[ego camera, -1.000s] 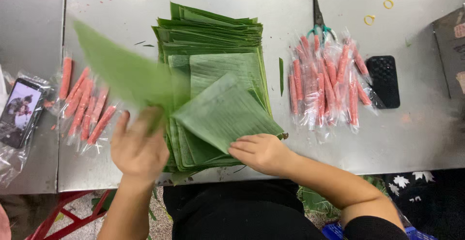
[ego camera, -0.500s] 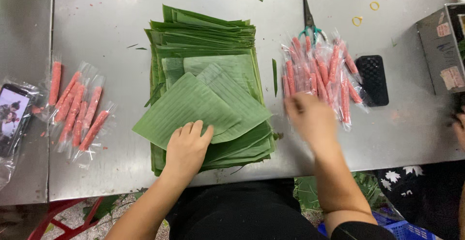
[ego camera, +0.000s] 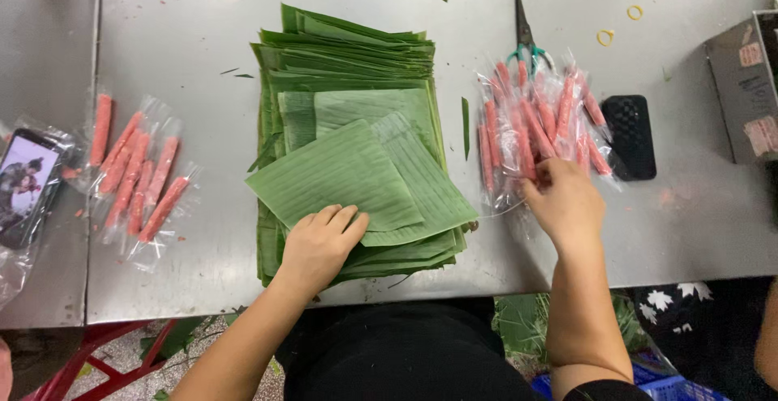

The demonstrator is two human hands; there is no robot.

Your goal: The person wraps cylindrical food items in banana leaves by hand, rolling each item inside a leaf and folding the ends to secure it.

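My left hand (ego camera: 318, 245) lies flat and unclenched on the top leaf (ego camera: 340, 176) of the stack (ego camera: 356, 61), mid-table toward the near edge. My right hand (ego camera: 567, 202) reaches the sausages (ego camera: 531, 130) by the right edge, seemingly pinching one; I'd keep the leaf pinned.

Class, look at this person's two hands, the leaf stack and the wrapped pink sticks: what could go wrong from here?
1. The top leaf lies skewed on the leaf stack, pinned only at its near corner by the left hand; it might slide or tear.
2. The right hand reaches into a loose heap of wrapped pink sticks; neighbours could be dragged along.
3. The scissors lie just behind that heap.
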